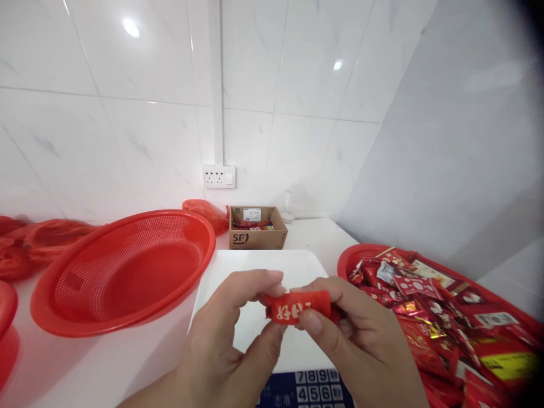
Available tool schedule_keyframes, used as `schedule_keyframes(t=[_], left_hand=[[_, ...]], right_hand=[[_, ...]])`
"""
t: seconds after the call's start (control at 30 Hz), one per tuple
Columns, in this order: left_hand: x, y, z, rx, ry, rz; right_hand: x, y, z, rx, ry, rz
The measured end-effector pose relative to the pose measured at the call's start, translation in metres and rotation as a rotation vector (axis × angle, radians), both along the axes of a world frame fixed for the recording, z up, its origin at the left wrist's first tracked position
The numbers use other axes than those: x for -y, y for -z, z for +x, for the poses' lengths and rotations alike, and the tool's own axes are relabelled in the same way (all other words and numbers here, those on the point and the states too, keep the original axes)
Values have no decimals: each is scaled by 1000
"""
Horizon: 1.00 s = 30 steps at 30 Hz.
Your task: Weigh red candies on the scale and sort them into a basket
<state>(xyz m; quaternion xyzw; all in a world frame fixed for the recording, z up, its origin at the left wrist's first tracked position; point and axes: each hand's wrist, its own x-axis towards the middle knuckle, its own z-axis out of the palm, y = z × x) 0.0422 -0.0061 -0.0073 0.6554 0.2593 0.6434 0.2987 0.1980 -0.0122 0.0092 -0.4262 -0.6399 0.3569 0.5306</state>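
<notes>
One red packet [292, 307] is held, long axis crosswise, above the white scale [293, 260], left end pinched by the left hand [216, 334], right end clasped by the right hand [368, 340].

I work under bright white light. Two glare spots show on the tiled wall [280, 141]; soft shadow shades the surface [110, 362]. Black vignetting clips my view's right edge.

L hand [210, 340], lower ctr of frame: bare; forearm [148, 391] bare too, cut by btm edge. R hand [365, 340], lower ctr-rt: bare, thumbnail [314, 323] short, rounded, plain; thumb knuckle [334, 340] lightly creased.
</notes>
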Motion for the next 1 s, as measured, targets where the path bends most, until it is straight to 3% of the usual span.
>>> schedule_keyframes(t=[0.13,0.3,0.4,0.47,0.67,0.83,1.0], left_hand=[[-2,-5,-6,-42,121,-180],[-7,-7,-11,10,384,-385],[-9,-8,-8,124,462,-477],[-8,-10,-7,153,441,-476],[-3,-7,-7,53,241,-333],[-2,-3,-8,39,316,-316],[-3,-2,-7,56,314,-242]], right_hand=[[-1,1,2,23,54,112],[-6,2,7,37,-64,328],[-6,4,9,37,-38,287],[-6,5,9,22,-6,184],[-7,6,3,-65,-120,-20],[-4,5,-1,-116,-62,12],[-2,4,0,-128,-103,-2]])
